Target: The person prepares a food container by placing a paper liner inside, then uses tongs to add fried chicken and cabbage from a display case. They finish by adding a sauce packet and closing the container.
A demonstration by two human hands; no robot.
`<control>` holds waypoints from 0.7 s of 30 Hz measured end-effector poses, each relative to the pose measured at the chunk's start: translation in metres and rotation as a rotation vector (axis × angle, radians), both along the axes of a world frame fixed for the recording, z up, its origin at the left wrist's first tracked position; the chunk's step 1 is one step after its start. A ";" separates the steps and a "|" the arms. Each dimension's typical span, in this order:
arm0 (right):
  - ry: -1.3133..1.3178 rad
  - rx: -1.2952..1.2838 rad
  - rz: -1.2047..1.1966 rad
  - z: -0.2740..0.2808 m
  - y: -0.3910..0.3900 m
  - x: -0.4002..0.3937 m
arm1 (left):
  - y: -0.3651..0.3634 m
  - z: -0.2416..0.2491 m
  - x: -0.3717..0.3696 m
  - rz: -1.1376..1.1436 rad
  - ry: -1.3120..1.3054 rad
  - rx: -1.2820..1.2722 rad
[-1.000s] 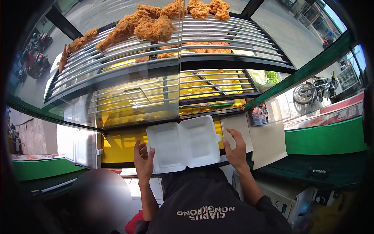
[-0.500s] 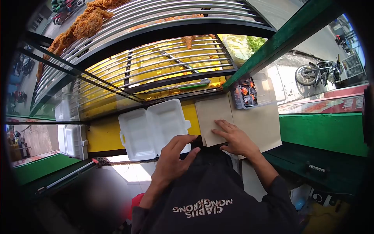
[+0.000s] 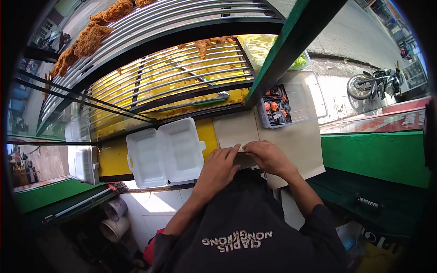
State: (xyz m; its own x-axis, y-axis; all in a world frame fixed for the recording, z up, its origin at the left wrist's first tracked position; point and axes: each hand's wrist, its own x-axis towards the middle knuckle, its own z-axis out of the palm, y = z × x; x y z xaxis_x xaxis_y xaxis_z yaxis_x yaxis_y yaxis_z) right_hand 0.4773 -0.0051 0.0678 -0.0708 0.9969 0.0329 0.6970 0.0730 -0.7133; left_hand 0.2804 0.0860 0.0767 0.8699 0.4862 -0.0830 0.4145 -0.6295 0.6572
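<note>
- The near edge of the brown paper [image 3: 236, 129], just right of the foam box, is gripped by the left fingers [image 3: 221, 154] and the right fingers [image 3: 258, 146]; both sets are closed on it, and the edge is raised between them.
- Left of the foam box, other white containers [image 3: 82, 161] are seen through glass.
- Beyond it and to the left, fried pieces [image 3: 91, 40] are held up by a rack of metal bars [image 3: 150, 27].
- Below its near left side, two buckets [image 3: 114, 227] can be made out.
- The foam box [image 3: 181, 150] itself is laid open on the yellow bench [image 3: 113, 161], with both halves facing up.
- Beyond its right half, tongs [image 3: 191, 103] are seen lying in the yellow-floored case.
- Farther beyond and to its right, pale and green shredded vegetables [image 3: 259, 51] are held in a clear tub.
- To its right, past the brown paper, dark and red packets [image 3: 276, 107] are held in a clear container [image 3: 298, 102].
- Under that container, also right of the foam box, a larger brown sheet [image 3: 302, 148] is spread.
- Well apart to its right, a motorcycle [image 3: 375, 84] is seen outside.
</note>
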 end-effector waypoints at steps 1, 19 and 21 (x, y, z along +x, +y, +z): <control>0.008 0.076 -0.040 0.014 0.002 0.000 | 0.005 0.011 0.001 0.032 -0.073 0.022; 0.519 0.022 -0.206 0.067 0.035 -0.063 | 0.060 0.040 -0.100 0.322 -0.631 -0.305; 0.420 0.218 -0.080 0.080 0.049 -0.068 | 0.068 0.047 -0.123 0.365 -0.676 -0.110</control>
State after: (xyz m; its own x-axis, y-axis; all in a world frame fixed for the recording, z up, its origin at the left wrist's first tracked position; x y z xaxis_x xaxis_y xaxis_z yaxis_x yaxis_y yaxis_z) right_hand 0.4093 0.0434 0.1474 0.0702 0.9654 0.2513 0.3613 0.2101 -0.9084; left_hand 0.1575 0.1543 0.1232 0.5350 0.7715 0.3445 0.0699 -0.4467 0.8920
